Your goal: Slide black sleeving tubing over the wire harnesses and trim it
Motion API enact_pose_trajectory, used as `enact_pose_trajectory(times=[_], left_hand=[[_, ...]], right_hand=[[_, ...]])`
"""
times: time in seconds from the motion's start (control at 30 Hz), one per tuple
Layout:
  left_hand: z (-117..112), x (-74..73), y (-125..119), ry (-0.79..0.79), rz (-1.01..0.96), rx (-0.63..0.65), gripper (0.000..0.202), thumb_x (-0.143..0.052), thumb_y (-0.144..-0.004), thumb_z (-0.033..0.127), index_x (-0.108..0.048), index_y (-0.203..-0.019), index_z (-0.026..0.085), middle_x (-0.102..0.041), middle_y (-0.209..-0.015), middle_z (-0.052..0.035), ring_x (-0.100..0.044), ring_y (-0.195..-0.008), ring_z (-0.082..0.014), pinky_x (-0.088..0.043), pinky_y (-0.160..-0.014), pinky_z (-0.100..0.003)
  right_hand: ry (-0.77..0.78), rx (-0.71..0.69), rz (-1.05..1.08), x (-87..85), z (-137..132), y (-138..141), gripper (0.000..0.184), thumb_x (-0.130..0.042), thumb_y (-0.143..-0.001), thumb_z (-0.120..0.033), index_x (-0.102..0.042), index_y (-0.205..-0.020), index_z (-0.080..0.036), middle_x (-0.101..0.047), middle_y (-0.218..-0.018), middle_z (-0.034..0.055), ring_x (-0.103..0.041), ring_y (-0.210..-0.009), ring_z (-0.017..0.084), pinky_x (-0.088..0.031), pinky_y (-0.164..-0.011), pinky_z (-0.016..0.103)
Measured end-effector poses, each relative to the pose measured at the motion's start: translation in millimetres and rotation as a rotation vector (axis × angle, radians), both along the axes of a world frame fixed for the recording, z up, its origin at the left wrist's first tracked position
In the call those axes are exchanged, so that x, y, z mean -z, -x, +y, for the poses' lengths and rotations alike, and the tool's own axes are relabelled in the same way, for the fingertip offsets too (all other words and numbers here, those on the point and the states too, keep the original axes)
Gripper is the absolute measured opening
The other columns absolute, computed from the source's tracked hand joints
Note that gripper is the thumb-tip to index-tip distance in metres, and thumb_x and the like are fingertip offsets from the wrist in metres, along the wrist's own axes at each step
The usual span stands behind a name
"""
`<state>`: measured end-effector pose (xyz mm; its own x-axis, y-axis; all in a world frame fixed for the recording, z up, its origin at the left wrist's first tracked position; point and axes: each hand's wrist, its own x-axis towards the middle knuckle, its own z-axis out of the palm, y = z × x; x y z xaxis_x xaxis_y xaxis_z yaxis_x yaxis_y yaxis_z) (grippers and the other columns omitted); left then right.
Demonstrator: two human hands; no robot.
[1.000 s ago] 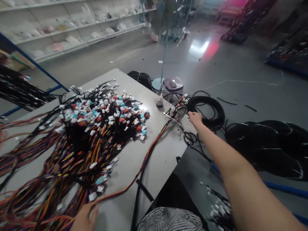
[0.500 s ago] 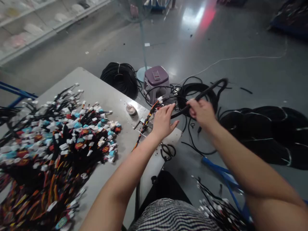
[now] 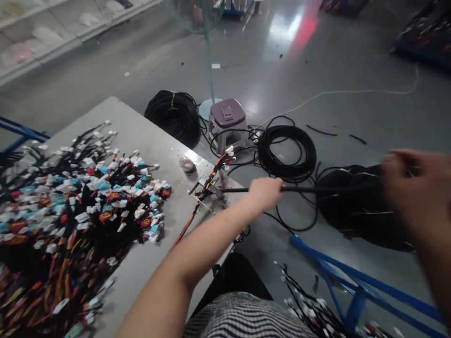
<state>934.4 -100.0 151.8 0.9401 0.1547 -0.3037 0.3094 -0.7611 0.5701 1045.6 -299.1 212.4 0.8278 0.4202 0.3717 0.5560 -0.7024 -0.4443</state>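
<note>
A long black tube [image 3: 303,189] runs taut and nearly level from a small metal fixture [image 3: 215,189] at the table's corner out to the right. My left hand [image 3: 266,192] is closed around it just beyond the table edge. At the far right my right hand [image 3: 419,188], smeared by motion, grips the tube's other stretch; its fingertips are partly hidden. A wire harness [image 3: 210,182] with orange and black wires and white connectors lies across the fixture.
Piled harnesses [image 3: 116,202] cover the left of the table [image 3: 120,115]. A small round container [image 3: 186,164] stands near its edge. Beyond are a purple-topped stool [image 3: 228,112] and black tubing coils [image 3: 287,152] on the floor. A blue frame [image 3: 327,263] stands at lower right.
My right hand has swept far right, and the bent tube is now drawn straight. My left hand has moved right and down from over the fixture and closed on the tube.
</note>
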Motion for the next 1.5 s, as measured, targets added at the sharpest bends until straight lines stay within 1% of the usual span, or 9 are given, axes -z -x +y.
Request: enact_pose_trajectory(times=[0.13, 0.37, 0.6, 0.8, 0.93, 1.1, 1.2, 1.37, 1.5], left_hand=[[-32, -1.6, 14, 0.244, 0.005, -0.003, 0.028, -0.057, -0.086, 0.040, -0.064, -0.105, 0.020, -0.069, -0.093, -0.0072, -0.064, -0.083, -0.0219, -0.046, -0.070, -0.030], [14, 7.6, 85, 0.462, 0.051, 0.036, 0.044, -0.041, -0.095, 0.056, -0.063, -0.085, 0.019, -0.063, -0.075, -0.0028, -0.059, -0.072, -0.0170, -0.042, -0.064, -0.026], [-1, 41.0, 117, 0.653, 0.038, -0.062, 0.034, -0.046, -0.094, 0.045, -0.067, -0.100, 0.018, -0.063, -0.082, -0.0031, -0.056, -0.077, -0.0158, -0.043, -0.068, -0.024], [33, 63.8, 169, 0.985, 0.132, -0.360, 0.056, -0.043, -0.088, 0.063, -0.064, -0.088, 0.012, -0.041, -0.059, 0.0043, -0.035, -0.055, -0.0090, -0.029, -0.051, -0.021], [27, 72.9, 176, 0.824, -0.027, -0.551, 0.047, -0.048, -0.087, 0.059, -0.063, -0.080, 0.014, -0.049, -0.062, 0.0018, -0.044, -0.061, -0.0115, -0.037, -0.059, -0.023], [56, 92.6, 204, 0.140, -0.383, -1.165, 0.038, -0.040, -0.093, 0.046, -0.064, -0.089, 0.017, -0.064, -0.088, -0.0079, -0.057, -0.087, -0.0195, -0.045, -0.081, -0.031], [87, 112.5, 217, 0.123, -0.327, -1.098, 0.036, -0.042, -0.091, 0.046, -0.064, -0.090, 0.018, -0.066, -0.095, -0.0095, -0.058, -0.096, -0.0224, -0.043, -0.090, -0.035], [115, 136.6, 212, 0.764, -0.045, -0.808, 0.050, -0.047, -0.085, 0.063, -0.059, -0.074, 0.015, -0.056, -0.065, -0.0018, -0.049, -0.060, -0.0137, -0.040, -0.060, -0.026], [127, 139.9, 215, 0.924, -0.003, -0.712, 0.054, -0.056, -0.080, 0.066, -0.059, -0.072, 0.013, -0.038, -0.053, 0.0048, -0.030, -0.049, -0.0075, -0.021, -0.049, -0.023]], right_hand=[[0.180, -0.288, 0.314, 28.3, 28, 45, 0.042, -0.053, -0.075, -0.059, -0.071, -0.096, -0.027, -0.069, -0.086, 0.0095, -0.061, -0.075, 0.027, -0.043, -0.076, 0.041], [0.355, 0.195, 0.253, 33.2, -25, -21, 0.048, -0.042, -0.063, -0.079, -0.053, -0.053, -0.033, -0.052, -0.050, 0.0098, -0.043, -0.046, 0.024, -0.033, -0.054, 0.041], [0.331, -0.869, 0.858, 78.1, 51, 58, 0.052, -0.057, -0.081, -0.061, -0.071, -0.118, -0.026, -0.071, -0.106, 0.0087, -0.068, -0.091, 0.025, -0.053, -0.082, 0.035], [0.330, -1.071, 0.871, 106.1, 82, 68, 0.038, -0.058, -0.089, -0.050, -0.074, -0.111, -0.024, -0.072, -0.102, 0.0062, -0.068, -0.092, 0.021, -0.051, -0.086, 0.029], [0.290, -1.150, 0.795, 123.9, 107, 84, 0.037, -0.053, -0.092, -0.048, -0.074, -0.109, -0.023, -0.072, -0.093, 0.0062, -0.066, -0.086, 0.021, -0.050, -0.080, 0.029], [0.309, -0.873, 0.552, 158.6, 149, 39, 0.034, -0.052, -0.090, -0.043, -0.074, -0.104, -0.021, -0.071, -0.100, 0.0085, -0.066, -0.091, 0.024, -0.051, -0.081, 0.031], [0.462, -0.867, 0.432, 179.3, 181, 4, 0.036, -0.048, -0.092, -0.042, -0.073, -0.106, -0.020, -0.070, -0.110, 0.0085, -0.065, -0.100, 0.026, -0.051, -0.083, 0.033], [0.540, -1.104, 0.495, 200.6, 233, -10, 0.035, -0.047, -0.093, -0.038, -0.072, -0.110, -0.020, -0.070, -0.109, 0.0066, -0.064, -0.100, 0.024, -0.050, -0.088, 0.033], [0.540, -1.295, 0.591, 205.1, 266, 8, 0.031, -0.058, -0.086, -0.036, -0.074, -0.105, -0.018, -0.071, -0.103, 0.0067, -0.064, -0.095, 0.022, -0.049, -0.087, 0.030]])
